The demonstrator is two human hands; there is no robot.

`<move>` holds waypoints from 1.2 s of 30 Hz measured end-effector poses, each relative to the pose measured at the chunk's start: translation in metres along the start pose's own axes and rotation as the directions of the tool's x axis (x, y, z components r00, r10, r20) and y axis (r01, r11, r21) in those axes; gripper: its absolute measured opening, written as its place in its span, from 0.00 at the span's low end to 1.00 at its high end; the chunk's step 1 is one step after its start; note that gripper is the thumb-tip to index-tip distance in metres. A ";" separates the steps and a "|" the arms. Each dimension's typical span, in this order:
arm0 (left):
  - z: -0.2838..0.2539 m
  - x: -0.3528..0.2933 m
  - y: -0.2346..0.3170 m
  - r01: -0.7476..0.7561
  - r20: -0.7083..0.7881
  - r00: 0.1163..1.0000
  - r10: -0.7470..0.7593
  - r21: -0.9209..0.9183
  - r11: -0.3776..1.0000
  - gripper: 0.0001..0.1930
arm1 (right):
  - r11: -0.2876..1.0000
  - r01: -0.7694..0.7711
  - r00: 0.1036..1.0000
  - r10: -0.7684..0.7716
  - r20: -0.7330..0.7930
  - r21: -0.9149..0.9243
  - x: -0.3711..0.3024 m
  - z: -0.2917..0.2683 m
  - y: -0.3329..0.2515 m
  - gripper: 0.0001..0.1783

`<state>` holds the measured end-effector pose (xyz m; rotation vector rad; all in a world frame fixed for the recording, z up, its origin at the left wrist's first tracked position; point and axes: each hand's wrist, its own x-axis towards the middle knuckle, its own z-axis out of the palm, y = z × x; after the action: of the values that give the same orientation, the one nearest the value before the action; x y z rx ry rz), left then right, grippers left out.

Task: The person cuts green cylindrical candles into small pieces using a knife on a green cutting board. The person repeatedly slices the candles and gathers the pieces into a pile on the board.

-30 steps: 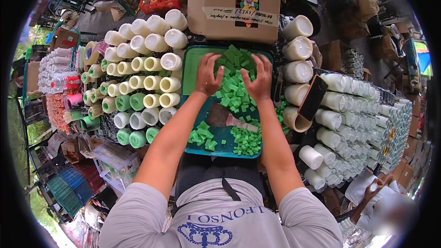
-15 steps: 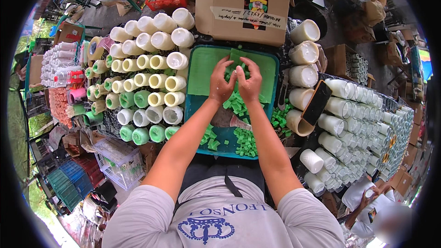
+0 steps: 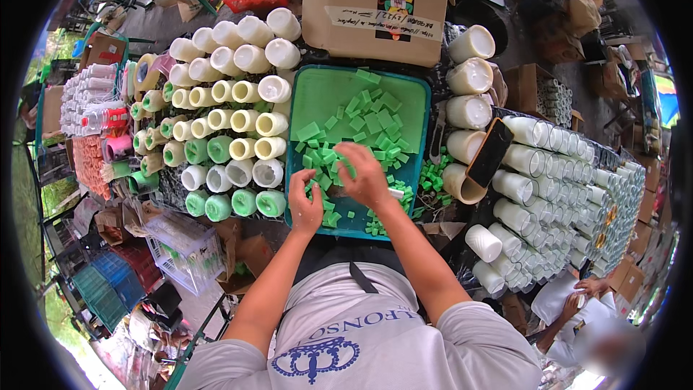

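Note:
Inside the teal tray (image 3: 426, 115), small green blocks (image 3: 372, 121), waxy in look, lie scattered over a flat green sheet (image 3: 310, 94) and down to the near end. My left hand (image 3: 306, 204) is at the tray's near left, its fingers curved and apart from the thumb, with green showing between them. Just right of it and a little farther in, my right hand (image 3: 363, 175) hovers over or touches the blocks, fingers bent and spread from the thumb. Whether either hand grips a block is hard to see. A small pale object (image 3: 395, 193) shows beside my right wrist.
Rows of cream and green candle-like cylinders (image 3: 245, 91) stand left of the tray. A cardboard box (image 3: 354, 18) is behind it. On the right are large cream cylinders (image 3: 469, 112), a dark phone (image 3: 489, 153) and many glass jars (image 3: 534, 159). Another person (image 3: 577, 310) sits at lower right.
Both hands came back toward me from the tray's far end and moved apart. Green blocks gathered between them now lie spread over the sheet and the tray's middle.

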<state>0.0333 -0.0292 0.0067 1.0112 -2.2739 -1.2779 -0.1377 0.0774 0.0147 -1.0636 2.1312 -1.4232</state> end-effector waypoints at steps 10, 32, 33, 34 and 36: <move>-0.011 0.044 0.028 -0.299 0.090 0.954 0.285 0.284 0.911 0.22 | 0.788 -0.089 0.987 -0.011 -0.158 -0.609 0.068 -0.043 0.083 0.31; -0.036 -0.022 0.048 0.521 0.385 0.845 -0.370 -0.440 0.731 0.23 | 0.174 -0.652 0.659 0.611 0.439 0.738 -0.036 -0.006 -0.047 0.23; -0.038 -0.024 0.052 0.558 0.405 0.824 -0.396 -0.458 0.692 0.22 | 0.196 -0.639 0.675 0.607 0.420 0.744 -0.040 0.002 -0.054 0.22; -0.042 -0.025 0.059 0.591 0.425 0.803 -0.418 -0.473 0.653 0.22 | 0.278 -0.649 0.688 0.611 0.391 0.708 -0.046 0.012 -0.055 0.21; -0.044 -0.030 0.052 0.644 0.404 0.765 -0.501 -0.482 0.594 0.20 | 0.441 -0.648 0.723 0.612 0.320 0.620 -0.059 0.031 -0.052 0.20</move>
<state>0.0582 -0.0165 0.0757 1.4499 -1.4589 -2.3026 -0.0594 0.0919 0.0422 0.0415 1.4183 -1.5350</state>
